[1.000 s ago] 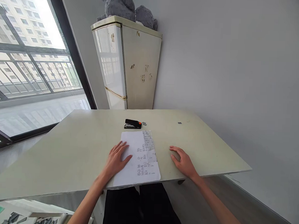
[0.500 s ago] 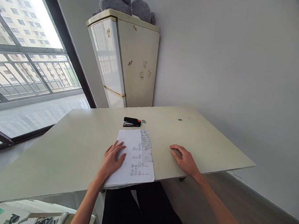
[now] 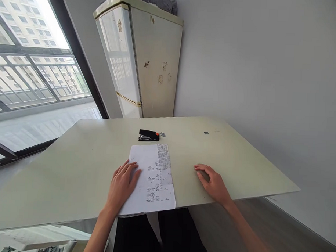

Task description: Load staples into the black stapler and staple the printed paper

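Grey wall (image 3: 255, 70) fills the right side and the back. Pale table (image 3: 72, 177) spans the middle, its near edge at the person's dark-clothed legs (image 3: 135, 237). Window (image 3: 34, 77) at left, dark frame; railing and buildings visible through it. White fridge (image 3: 156, 55) behind the table's far edge, doors closed, contents hidden; brown-stained patches on its side. Grey plush thing (image 3: 162, 1) on top of fridge, cut off by upper border. Lower left, under table level: white box-like unit (image 3: 37, 236), mostly out of view; greyish bits and something green around there, too cropped to tell whether they're in it.

Printed paper (image 3: 143, 191) lies flat on table in front of the person, lower end at near edge; print in right half, dense block top right. Left hand (image 3: 123, 185) palm down on its left side, fingers extended and slightly spread, thumb out, pressing or resting, no grip. Right hand (image 3: 214, 182) on bare table, right of paper and apart from it; fingers loosely curled, thumb off the index finger, nothing visible held. Black stapler (image 3: 149, 135) just beyond paper's top edge, red-orange patch at right end; staples inside can't be made out. Small grey strips (image 3: 163, 134) just beside that end; another grey strip (image 3: 206, 133) farther right.
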Motion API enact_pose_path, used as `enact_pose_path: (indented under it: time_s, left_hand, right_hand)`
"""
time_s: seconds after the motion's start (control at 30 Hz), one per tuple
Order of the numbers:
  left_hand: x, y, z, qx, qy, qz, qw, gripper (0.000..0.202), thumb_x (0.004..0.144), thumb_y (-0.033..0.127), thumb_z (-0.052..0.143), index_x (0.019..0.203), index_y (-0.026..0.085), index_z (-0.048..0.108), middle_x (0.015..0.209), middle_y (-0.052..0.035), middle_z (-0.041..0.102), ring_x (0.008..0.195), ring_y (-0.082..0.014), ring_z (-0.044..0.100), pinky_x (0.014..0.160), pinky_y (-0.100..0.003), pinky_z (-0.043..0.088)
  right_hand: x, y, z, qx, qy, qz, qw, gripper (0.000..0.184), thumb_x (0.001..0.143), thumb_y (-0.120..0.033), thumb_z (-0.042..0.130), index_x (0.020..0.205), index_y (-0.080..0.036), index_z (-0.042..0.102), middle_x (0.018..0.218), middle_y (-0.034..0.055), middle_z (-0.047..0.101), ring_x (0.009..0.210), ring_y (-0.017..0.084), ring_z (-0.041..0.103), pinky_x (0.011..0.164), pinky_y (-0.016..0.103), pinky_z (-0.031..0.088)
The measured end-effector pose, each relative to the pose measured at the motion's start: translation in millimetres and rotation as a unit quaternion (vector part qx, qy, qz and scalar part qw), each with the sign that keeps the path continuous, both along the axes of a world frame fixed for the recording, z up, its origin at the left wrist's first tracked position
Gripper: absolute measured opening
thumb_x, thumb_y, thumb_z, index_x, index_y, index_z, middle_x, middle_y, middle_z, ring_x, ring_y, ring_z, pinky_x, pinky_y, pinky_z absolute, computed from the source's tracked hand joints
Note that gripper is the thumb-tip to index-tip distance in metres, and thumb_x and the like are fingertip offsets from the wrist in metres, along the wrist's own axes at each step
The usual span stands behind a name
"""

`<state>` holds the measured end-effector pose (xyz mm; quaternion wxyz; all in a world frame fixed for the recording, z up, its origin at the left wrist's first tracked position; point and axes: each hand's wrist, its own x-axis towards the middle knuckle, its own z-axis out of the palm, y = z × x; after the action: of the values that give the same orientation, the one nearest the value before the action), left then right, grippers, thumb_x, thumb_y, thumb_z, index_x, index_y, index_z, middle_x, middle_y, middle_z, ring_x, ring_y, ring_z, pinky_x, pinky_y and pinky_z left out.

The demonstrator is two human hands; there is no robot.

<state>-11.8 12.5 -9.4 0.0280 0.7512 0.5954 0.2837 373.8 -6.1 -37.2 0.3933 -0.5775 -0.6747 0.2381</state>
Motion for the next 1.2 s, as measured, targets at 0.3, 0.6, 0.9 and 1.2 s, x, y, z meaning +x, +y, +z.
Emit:
enact_pose_path:
  time_s: [0.3,0.6,0.9,1.2]
  left_hand:
    - [-4,3,-2.1,-0.026,-0.023,0.012,0.999,0.042,0.105,0.056,0.044,0.133,0.028,0.058,0.146,-0.0089,0.063,0.142,-0.0332,0.053,0.118,-0.053,0.041]
    - [-5,11,-1.1,-0.014,-0.008,0.033,0.999,0.042,0.103,0.056,0.049,0.135,0.03,0.056,0.152,-0.007,0.057,0.145,-0.0345,0.048,0.117,-0.056,0.043]
    - [28,164,59.9,0.019,0.125,-0.049,0.991,0.041,0.102,0.032,0.05,0.141,0.02,0.053,0.153,-0.0158,0.053,0.152,-0.0373,0.034,0.119,-0.057,0.034]
    - [18,208,65.7,-0.043,0.147,-0.091,0.984,0.026,0.095,0.043,0.06,0.11,0.026,0.072,0.11,-0.0069,0.078,0.094,-0.0298,0.071,0.089,-0.042,0.053]
  right_hand:
    - [-1,-3,0.5,-0.011,0.007,-0.009,1.0,0.028,0.103,-0.048,0.052,0.111,-0.032,0.072,0.137,0.0061,0.07,0.133,0.032,0.062,0.086,0.046,0.066]
    - [-2,-5,2.3,-0.032,0.004,-0.02,0.999,0.029,0.104,-0.049,0.052,0.115,-0.034,0.074,0.14,0.0059,0.069,0.135,0.035,0.061,0.055,0.035,0.064]
    - [-1,-4,1.4,-0.023,0.007,-0.011,1.0,0.028,0.103,-0.05,0.052,0.111,-0.034,0.074,0.137,0.0056,0.07,0.136,0.035,0.06,0.058,0.038,0.066]
    - [0,-1,-4.8,-0.003,0.009,0.002,1.0,0.026,0.104,-0.048,0.052,0.111,-0.034,0.073,0.135,0.0055,0.072,0.135,0.032,0.062,0.087,0.046,0.066]
